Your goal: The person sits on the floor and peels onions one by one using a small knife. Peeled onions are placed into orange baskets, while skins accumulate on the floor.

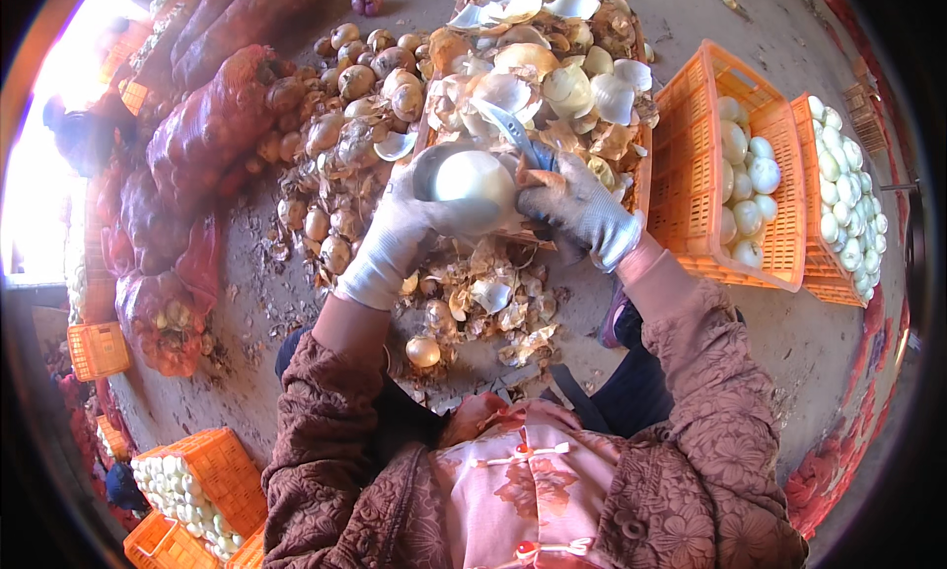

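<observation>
My left hand, in a pale knit glove with a grey palm, holds a large peeled white onion. Just to its right is my right hand, gloved alike and closed around the blue handle of a small knife, its blade pointing up and left. A piece of brown onion skin lies against the right fingers. Beyond both hands, a crate heaped with onion skins stands on the floor. Unpeeled onions lie in a pile to the left.
An orange plastic crate at the right holds peeled onions; a fuller crate stands beyond it. Red mesh sacks line the left. More filled crates stand at the lower left. Loose skins and onions lie on the floor before me.
</observation>
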`<state>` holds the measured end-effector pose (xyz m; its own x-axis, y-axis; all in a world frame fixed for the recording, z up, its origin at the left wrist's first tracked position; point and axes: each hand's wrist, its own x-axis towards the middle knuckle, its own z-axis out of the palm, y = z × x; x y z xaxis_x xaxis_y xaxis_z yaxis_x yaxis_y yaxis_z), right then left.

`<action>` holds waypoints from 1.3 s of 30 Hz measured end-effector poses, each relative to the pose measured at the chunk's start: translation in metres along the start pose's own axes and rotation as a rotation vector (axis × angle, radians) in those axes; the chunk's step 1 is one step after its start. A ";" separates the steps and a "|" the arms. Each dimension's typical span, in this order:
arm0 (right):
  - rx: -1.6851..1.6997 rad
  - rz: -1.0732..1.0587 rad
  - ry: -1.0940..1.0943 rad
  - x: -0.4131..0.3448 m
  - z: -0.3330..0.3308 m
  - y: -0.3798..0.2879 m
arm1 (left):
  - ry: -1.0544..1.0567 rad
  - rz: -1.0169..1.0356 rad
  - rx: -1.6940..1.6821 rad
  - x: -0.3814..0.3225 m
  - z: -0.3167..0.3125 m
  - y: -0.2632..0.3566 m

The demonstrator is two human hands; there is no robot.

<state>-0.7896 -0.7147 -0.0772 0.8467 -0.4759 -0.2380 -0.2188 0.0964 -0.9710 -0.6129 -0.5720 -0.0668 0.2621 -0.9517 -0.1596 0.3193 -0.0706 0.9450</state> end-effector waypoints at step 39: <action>0.259 0.246 0.080 -0.011 -0.009 -0.012 | -0.012 -0.003 -0.564 0.014 -0.009 -0.023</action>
<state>-0.8005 -0.7184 -0.0626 0.7410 -0.4772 -0.4725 -0.2723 0.4296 -0.8610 -0.6079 -0.5812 -0.0935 0.2511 -0.9554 -0.1555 0.7581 0.0942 0.6453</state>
